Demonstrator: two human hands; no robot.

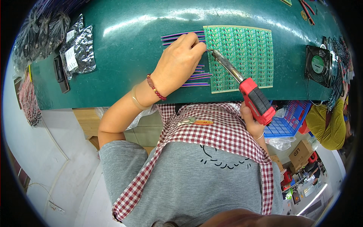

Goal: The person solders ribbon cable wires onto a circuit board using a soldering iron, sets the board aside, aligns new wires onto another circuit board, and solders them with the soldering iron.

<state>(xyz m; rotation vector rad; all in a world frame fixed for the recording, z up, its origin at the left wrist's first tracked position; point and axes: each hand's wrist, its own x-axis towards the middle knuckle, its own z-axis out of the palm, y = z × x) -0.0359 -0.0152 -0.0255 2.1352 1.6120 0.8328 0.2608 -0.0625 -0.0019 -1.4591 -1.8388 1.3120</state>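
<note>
A panel of small green circuit boards (pixel 242 56) lies on the bench. Bundles of thin multicoloured wires (pixel 196 78) reach its left edge, lined up in rows. My left hand (pixel 180 58) covers part of these rows; its fingers are pinched together on a wire at the panel's edge, the wire itself mostly hidden by the fingertips. In my right hand (pixel 247 118) is a red and black soldering gun (pixel 257 100), gripped by the handle. Its metal tip points up and left, right beside my left fingertips at the panel's left edge.
On the green bench (pixel 124 53), a black fan (pixel 318 64) stands at right and a bagged part (pixel 81 53) at left. Wire bundles (pixel 39 34) fill the far left. Red-handled pliers (pixel 308 13) lie far right. A blue basket (pixel 281 125) sits below the bench edge.
</note>
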